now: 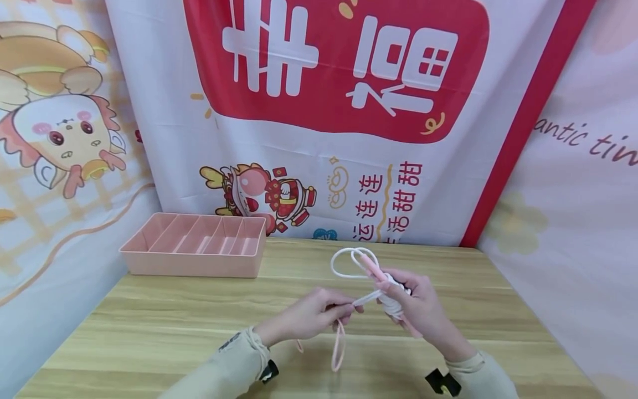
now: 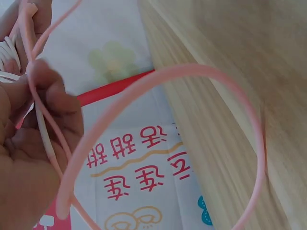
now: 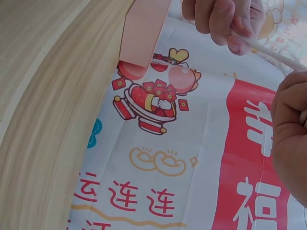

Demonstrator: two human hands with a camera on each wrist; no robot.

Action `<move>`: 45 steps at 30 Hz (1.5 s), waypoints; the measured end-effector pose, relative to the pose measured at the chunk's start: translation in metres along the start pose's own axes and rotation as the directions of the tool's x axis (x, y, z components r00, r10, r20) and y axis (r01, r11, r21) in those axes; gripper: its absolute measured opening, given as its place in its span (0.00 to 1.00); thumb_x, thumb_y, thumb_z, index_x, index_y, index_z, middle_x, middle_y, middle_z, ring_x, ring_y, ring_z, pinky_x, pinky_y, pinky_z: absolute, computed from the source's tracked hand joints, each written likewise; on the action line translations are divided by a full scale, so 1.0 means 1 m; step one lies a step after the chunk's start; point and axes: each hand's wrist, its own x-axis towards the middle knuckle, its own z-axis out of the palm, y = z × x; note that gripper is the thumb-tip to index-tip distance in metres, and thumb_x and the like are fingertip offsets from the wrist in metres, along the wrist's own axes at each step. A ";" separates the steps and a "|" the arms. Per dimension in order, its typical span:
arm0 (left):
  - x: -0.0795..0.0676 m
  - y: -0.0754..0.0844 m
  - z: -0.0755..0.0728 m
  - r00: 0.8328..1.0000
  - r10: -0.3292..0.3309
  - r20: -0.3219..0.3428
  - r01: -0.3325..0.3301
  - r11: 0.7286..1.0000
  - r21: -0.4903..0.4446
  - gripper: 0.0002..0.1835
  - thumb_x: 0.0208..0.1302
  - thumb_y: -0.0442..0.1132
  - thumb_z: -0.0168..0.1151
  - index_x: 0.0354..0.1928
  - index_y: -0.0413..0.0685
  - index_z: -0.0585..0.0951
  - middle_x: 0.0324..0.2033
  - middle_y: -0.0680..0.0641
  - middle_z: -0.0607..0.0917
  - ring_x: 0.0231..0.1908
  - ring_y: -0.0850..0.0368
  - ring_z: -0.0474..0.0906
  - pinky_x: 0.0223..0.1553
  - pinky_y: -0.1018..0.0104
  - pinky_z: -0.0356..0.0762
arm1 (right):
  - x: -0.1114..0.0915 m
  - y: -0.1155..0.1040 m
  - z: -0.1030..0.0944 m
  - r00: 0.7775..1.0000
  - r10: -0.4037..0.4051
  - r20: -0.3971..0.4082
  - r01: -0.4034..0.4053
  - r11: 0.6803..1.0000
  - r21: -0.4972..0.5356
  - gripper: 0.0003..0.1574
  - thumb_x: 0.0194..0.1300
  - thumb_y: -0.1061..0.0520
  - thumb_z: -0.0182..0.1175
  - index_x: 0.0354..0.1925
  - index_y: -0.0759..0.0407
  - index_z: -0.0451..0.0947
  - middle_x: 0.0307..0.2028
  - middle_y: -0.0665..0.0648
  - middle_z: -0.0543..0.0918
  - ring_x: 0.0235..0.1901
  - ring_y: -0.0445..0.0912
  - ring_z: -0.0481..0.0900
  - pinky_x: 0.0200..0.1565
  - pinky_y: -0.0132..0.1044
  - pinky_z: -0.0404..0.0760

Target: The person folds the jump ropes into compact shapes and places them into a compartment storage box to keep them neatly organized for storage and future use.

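Note:
A pink and white cord is strung between the two hands in the head view. My right hand (image 1: 423,310) grips its wound white bundle (image 1: 391,305), and a pink length (image 1: 372,267) runs along that bundle. White loops (image 1: 333,266) stick out beyond the right fingertips. My left hand (image 1: 319,313) pinches the white strands a short way to the left, and they stretch straight across the gap. Below the left fingers dangles a pink loop (image 2: 261,153), large in the left wrist view. The right palm hides part of the bundle.
On the wooden table (image 1: 279,260), a pink divided tray (image 1: 189,265) stands at the back left. Printed cloth (image 1: 164,138) hangs behind the table's far edge, with more cloth along both sides.

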 end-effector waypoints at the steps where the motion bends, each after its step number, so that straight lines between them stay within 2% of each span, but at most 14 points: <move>1: 0.000 0.000 -0.001 1.000 0.004 -0.012 -0.004 0.999 0.040 0.10 0.75 0.35 0.53 0.46 0.48 0.85 0.24 0.56 0.79 0.23 0.68 0.73 0.25 0.71 0.77 | 0.000 -0.001 0.000 1.000 -0.003 0.015 0.003 1.000 0.006 0.17 0.72 0.66 0.54 0.54 0.77 0.75 0.22 0.61 0.80 0.10 0.42 0.70 0.06 0.38 0.68; 5: -0.002 0.001 -0.003 0.997 0.017 -0.074 -0.001 0.978 0.209 0.10 0.75 0.38 0.53 0.43 0.50 0.85 0.21 0.60 0.75 0.19 0.70 0.66 0.20 0.75 0.67 | -0.001 -0.004 -0.001 0.996 0.017 0.089 -0.017 1.000 0.001 0.17 0.73 0.65 0.54 0.55 0.75 0.75 0.24 0.63 0.81 0.12 0.41 0.71 0.07 0.37 0.69; 8: -0.004 0.000 -0.004 0.993 -0.008 -0.115 0.037 0.966 0.254 0.10 0.75 0.40 0.55 0.41 0.51 0.85 0.20 0.61 0.75 0.18 0.69 0.66 0.20 0.74 0.67 | -0.002 -0.005 -0.002 0.985 0.017 0.172 -0.018 1.000 0.005 0.18 0.73 0.65 0.54 0.56 0.75 0.75 0.26 0.62 0.82 0.13 0.40 0.71 0.07 0.36 0.69; 12: -0.004 -0.004 -0.008 0.992 -0.013 -0.125 0.044 0.967 0.252 0.10 0.73 0.44 0.57 0.38 0.51 0.86 0.21 0.60 0.77 0.21 0.69 0.69 0.24 0.72 0.72 | -0.004 -0.005 -0.003 0.968 -0.027 0.249 0.030 0.999 -0.010 0.19 0.72 0.68 0.54 0.59 0.75 0.73 0.26 0.60 0.82 0.14 0.39 0.71 0.07 0.35 0.69; 18: -0.004 -0.012 -0.019 0.999 0.014 -0.032 -0.008 0.987 0.163 0.07 0.72 0.38 0.58 0.38 0.48 0.84 0.23 0.58 0.78 0.26 0.65 0.75 0.29 0.70 0.77 | -0.004 -0.005 -0.007 0.953 -0.092 0.290 0.115 0.991 -0.063 0.21 0.70 0.71 0.55 0.60 0.69 0.75 0.33 0.60 0.84 0.15 0.39 0.73 0.08 0.36 0.71; 20: -0.005 -0.014 -0.023 0.999 0.027 -0.021 -0.022 0.983 0.184 0.07 0.72 0.37 0.58 0.35 0.46 0.83 0.23 0.59 0.77 0.26 0.65 0.75 0.29 0.70 0.76 | -0.005 -0.005 -0.007 0.944 -0.091 0.318 0.115 0.992 -0.058 0.22 0.70 0.71 0.54 0.61 0.67 0.75 0.35 0.59 0.84 0.15 0.39 0.73 0.08 0.35 0.71; 24: -0.007 -0.015 -0.029 0.999 0.016 -0.049 -0.003 0.966 0.257 0.08 0.70 0.33 0.60 0.31 0.50 0.80 0.23 0.59 0.76 0.27 0.65 0.73 0.31 0.69 0.75 | -0.004 -0.008 -0.006 0.916 -0.073 0.395 0.106 0.992 -0.063 0.24 0.72 0.70 0.53 0.64 0.64 0.73 0.31 0.55 0.82 0.14 0.39 0.70 0.09 0.34 0.70; 27: -0.007 -0.013 -0.034 0.996 0.012 -0.089 0.015 0.953 0.303 0.06 0.69 0.32 0.61 0.36 0.50 0.84 0.26 0.58 0.81 0.28 0.66 0.75 0.33 0.69 0.77 | -0.004 -0.008 -0.003 0.902 -0.056 0.427 0.109 0.989 -0.101 0.26 0.72 0.67 0.54 0.66 0.58 0.72 0.26 0.52 0.78 0.13 0.38 0.69 0.09 0.33 0.70; 30: -0.008 -0.010 -0.038 0.994 0.013 -0.109 0.023 0.945 0.325 0.06 0.69 0.35 0.62 0.43 0.49 0.86 0.29 0.57 0.84 0.28 0.68 0.77 0.32 0.70 0.79 | -0.006 -0.007 0.002 0.891 -0.075 0.448 0.167 0.971 -0.170 0.31 0.71 0.65 0.57 0.70 0.55 0.68 0.27 0.49 0.78 0.16 0.37 0.71 0.12 0.32 0.72; 34: -0.003 -0.005 -0.043 0.996 0.023 -0.081 0.007 0.936 0.351 0.08 0.70 0.41 0.61 0.42 0.49 0.87 0.25 0.59 0.83 0.20 0.70 0.76 0.24 0.72 0.77 | -0.008 -0.003 0.008 0.864 -0.122 0.488 0.275 0.927 -0.256 0.39 0.71 0.61 0.59 0.75 0.57 0.57 0.33 0.46 0.80 0.24 0.35 0.74 0.21 0.31 0.77; 36: 0.002 -0.003 -0.044 0.996 0.057 -0.065 -0.026 0.915 0.401 0.09 0.70 0.43 0.61 0.41 0.50 0.88 0.24 0.60 0.82 0.19 0.71 0.74 0.23 0.73 0.75 | -0.009 0.000 0.009 0.865 -0.119 0.488 0.293 0.909 -0.296 0.41 0.71 0.58 0.59 0.76 0.58 0.53 0.33 0.44 0.79 0.25 0.34 0.74 0.24 0.30 0.77; 39: 0.008 0.000 -0.046 0.991 0.119 -0.056 -0.077 0.872 0.483 0.09 0.70 0.43 0.62 0.40 0.49 0.88 0.27 0.59 0.84 0.24 0.72 0.75 0.28 0.74 0.75 | -0.008 0.003 0.010 0.881 -0.081 0.467 0.275 0.889 -0.365 0.43 0.72 0.54 0.60 0.76 0.58 0.51 0.30 0.41 0.78 0.25 0.33 0.73 0.26 0.30 0.76; 43: 0.015 0.010 -0.048 0.983 0.176 -0.048 -0.120 0.822 0.557 0.07 0.69 0.43 0.64 0.40 0.51 0.88 0.32 0.58 0.86 0.30 0.72 0.77 0.34 0.73 0.76 | -0.004 0.007 0.011 0.890 -0.014 0.456 0.218 0.891 -0.399 0.43 0.71 0.51 0.60 0.76 0.56 0.53 0.28 0.41 0.77 0.23 0.34 0.72 0.24 0.30 0.76; 45: 0.017 0.017 -0.049 0.980 0.198 -0.029 -0.144 0.798 0.585 0.07 0.69 0.44 0.63 0.39 0.52 0.88 0.32 0.58 0.85 0.31 0.71 0.78 0.36 0.72 0.77 | -0.002 0.009 0.011 0.890 0.005 0.456 0.202 0.891 -0.405 0.39 0.71 0.50 0.60 0.74 0.54 0.57 0.26 0.41 0.76 0.21 0.34 0.71 0.22 0.30 0.75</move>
